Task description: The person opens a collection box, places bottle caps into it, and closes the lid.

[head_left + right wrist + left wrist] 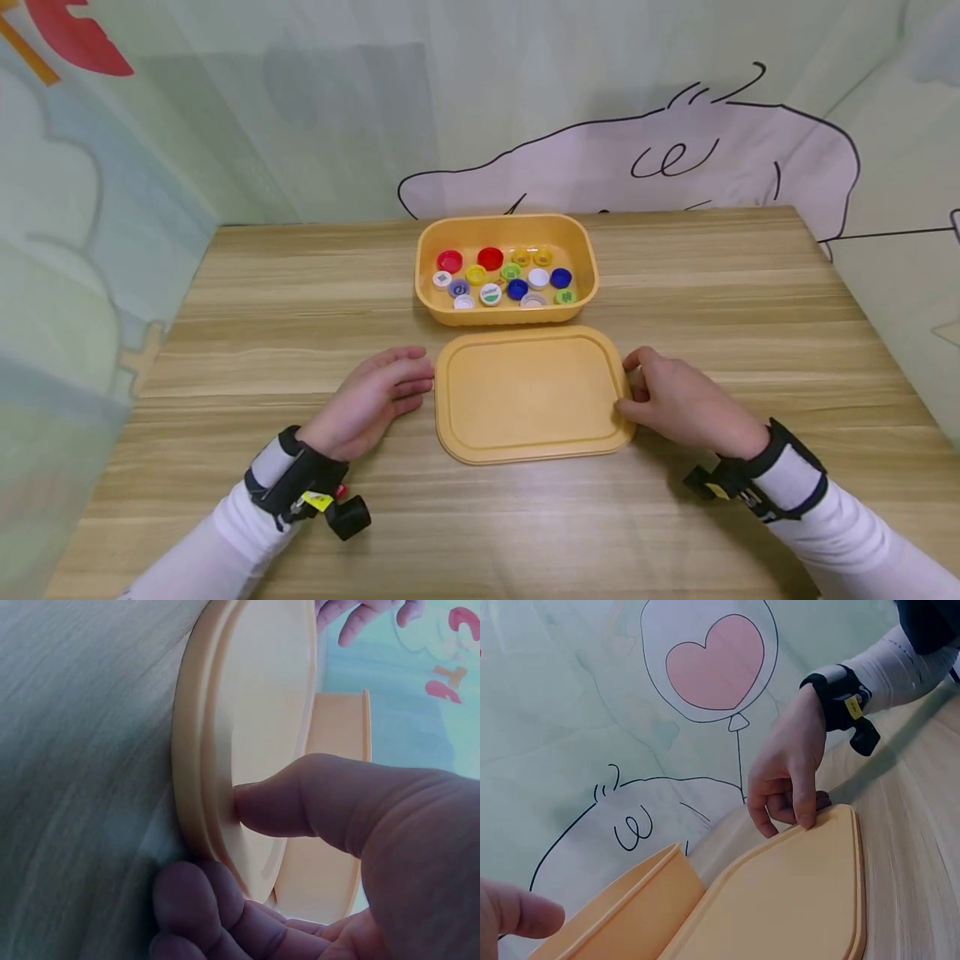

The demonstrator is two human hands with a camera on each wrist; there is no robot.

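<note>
A flat yellow lid (pixel 532 392) with rounded corners lies on the table in front of a matching plastic box (pixel 502 318). My right hand (pixel 678 400) grips the lid's right edge; in the right wrist view the thumb (pixel 277 806) presses on its top and the fingers curl at its rim. At the lid's left edge is my left hand (pixel 378 396), its fingers extended and relaxed, fingertips right by the rim, holding nothing. Inside the box are several bottle caps, among them a red cap (pixel 491 258), a blue cap (pixel 561 277) and a white cap (pixel 538 278).
The wooden table (pixel 315 283) ends at a printed curtain (pixel 300 125) behind the box and along the sides. A dark camera (pixel 348 517) hangs from the left wrist strap, and another camera (pixel 701 482) from the right one, both low over the table.
</note>
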